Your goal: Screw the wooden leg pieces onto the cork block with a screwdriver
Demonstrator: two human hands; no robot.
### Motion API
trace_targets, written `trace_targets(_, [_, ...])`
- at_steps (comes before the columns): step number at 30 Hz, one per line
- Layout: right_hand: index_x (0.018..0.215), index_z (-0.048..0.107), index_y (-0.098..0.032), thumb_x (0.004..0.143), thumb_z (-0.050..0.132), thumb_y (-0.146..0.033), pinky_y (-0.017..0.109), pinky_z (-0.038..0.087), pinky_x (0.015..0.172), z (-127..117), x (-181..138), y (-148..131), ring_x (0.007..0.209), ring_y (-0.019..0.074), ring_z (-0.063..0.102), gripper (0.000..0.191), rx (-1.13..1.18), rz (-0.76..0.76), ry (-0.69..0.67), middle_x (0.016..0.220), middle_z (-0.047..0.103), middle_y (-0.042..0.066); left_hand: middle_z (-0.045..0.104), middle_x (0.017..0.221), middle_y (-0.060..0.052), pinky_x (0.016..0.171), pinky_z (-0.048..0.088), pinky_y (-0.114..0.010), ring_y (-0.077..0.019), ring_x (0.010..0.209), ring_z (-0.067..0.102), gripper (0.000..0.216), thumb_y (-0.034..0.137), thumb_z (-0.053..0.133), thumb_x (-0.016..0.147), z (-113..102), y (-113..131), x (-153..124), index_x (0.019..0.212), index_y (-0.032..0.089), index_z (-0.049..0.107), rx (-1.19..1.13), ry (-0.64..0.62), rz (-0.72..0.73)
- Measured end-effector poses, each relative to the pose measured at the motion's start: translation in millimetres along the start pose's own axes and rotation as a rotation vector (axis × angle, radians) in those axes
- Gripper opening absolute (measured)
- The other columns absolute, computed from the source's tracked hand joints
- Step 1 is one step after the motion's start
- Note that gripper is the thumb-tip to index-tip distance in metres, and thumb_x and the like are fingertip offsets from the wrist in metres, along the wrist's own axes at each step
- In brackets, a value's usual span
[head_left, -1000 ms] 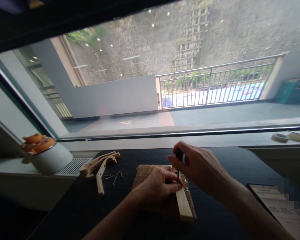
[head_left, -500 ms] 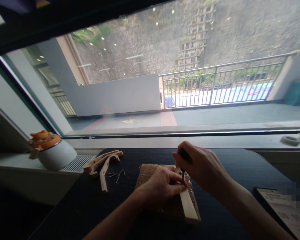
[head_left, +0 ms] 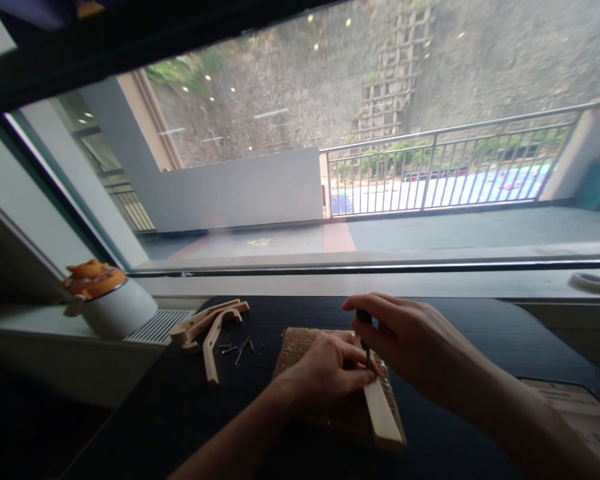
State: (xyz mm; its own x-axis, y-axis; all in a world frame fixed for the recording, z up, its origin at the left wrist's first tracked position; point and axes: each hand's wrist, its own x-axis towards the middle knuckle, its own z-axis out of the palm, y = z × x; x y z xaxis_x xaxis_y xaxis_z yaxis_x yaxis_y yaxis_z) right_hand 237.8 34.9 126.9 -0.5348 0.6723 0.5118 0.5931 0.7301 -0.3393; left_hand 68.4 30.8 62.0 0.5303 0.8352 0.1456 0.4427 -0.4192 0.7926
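Note:
My right hand (head_left: 406, 328) is around the dark handle of a screwdriver (head_left: 364, 319), its fingers partly extended over the top. The shaft points straight down to a pale wooden piece (head_left: 384, 415) with holes in it. My left hand (head_left: 323, 367) presses that piece down, thumb and fingers closed around the spot where the tip meets the wood. Whether a screw sits under the tip is hidden by the fingers. Beneath the wood lies a brown, plastic-wrapped pad (head_left: 294, 348).
More wooden pieces (head_left: 210, 353) lie on the dark table (head_left: 180, 427) at the left, with several screws (head_left: 240, 349) beside them. An orange-lidded white jar (head_left: 120, 310) stands on the sill. A phone-like screen (head_left: 575, 413) is at the right, a tape roll (head_left: 587, 283) on the sill.
My right hand has turned on the screwdriver handle, its fingers loosening and stretching out, and the forearm has swung right over the screen. My left hand and the wood keep their place.

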Motion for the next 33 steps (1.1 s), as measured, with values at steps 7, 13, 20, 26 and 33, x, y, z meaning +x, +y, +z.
trace_targets(7, [0.083, 0.055, -0.022, 0.087, 0.053, -0.033, 0.023, 0.027, 0.045, 7, 7, 5, 0.043, 0.0106, 0.049, 0.012, -0.188, 0.113, 0.04, 0.06, 0.063, -0.003, 0.063, 0.096, 0.0, 0.078, 0.043, -0.018, -0.0129, 0.087, 0.058, 0.017, 0.025, 0.058, 0.082, 0, 0, 0, 0.087, 0.019, 0.073, -0.041, -0.004, 0.034])
trace_targets(13, [0.078, 0.055, -0.022, 0.087, 0.052, -0.039, 0.024, 0.024, 0.043, 3, 5, 4, 0.041, 0.0124, 0.05, 0.019, -0.257, 0.158, 0.032, 0.053, 0.06, -0.004, 0.063, 0.094, 0.0, 0.074, 0.043, -0.019, -0.013, 0.084, 0.058, 0.018, 0.026, 0.059, 0.081, 1, 1, 0, 0.087, 0.019, 0.074, -0.03, -0.007, 0.002])
trace_targets(20, [0.101, 0.061, -0.026, 0.088, 0.05, -0.023, 0.022, 0.037, 0.053, -1, 1, -5, 0.062, 0.0121, 0.063, 0.017, -0.031, 0.001, 0.016, 0.085, 0.071, -0.002, 0.063, 0.08, 0.001, 0.073, 0.041, -0.02, -0.0135, 0.081, 0.056, 0.018, 0.029, 0.059, 0.081, 0, 0, 0, 0.085, 0.019, 0.074, 0.017, -0.011, -0.018])
trace_targets(26, [0.09, 0.059, -0.023, 0.087, 0.053, -0.028, 0.022, 0.032, 0.05, 7, 5, 3, 0.052, 0.0125, 0.058, 0.008, -0.131, 0.04, 0.059, 0.07, 0.069, -0.003, 0.064, 0.086, 0.001, 0.076, 0.041, -0.02, -0.0137, 0.085, 0.057, 0.018, 0.029, 0.059, 0.082, 1, -1, -1, 0.088, 0.021, 0.074, 0.017, 0.007, 0.012])
trace_targets(33, [0.073, 0.051, -0.022, 0.09, 0.045, -0.039, 0.023, 0.024, 0.044, 14, 7, 13, 0.04, 0.0116, 0.046, 0.025, -0.235, 0.16, 0.123, 0.05, 0.056, -0.004, 0.064, 0.091, -0.001, 0.075, 0.043, -0.02, -0.0144, 0.086, 0.058, 0.018, 0.027, 0.06, 0.081, 0, 1, -1, 0.088, 0.019, 0.074, 0.0, 0.001, 0.011])
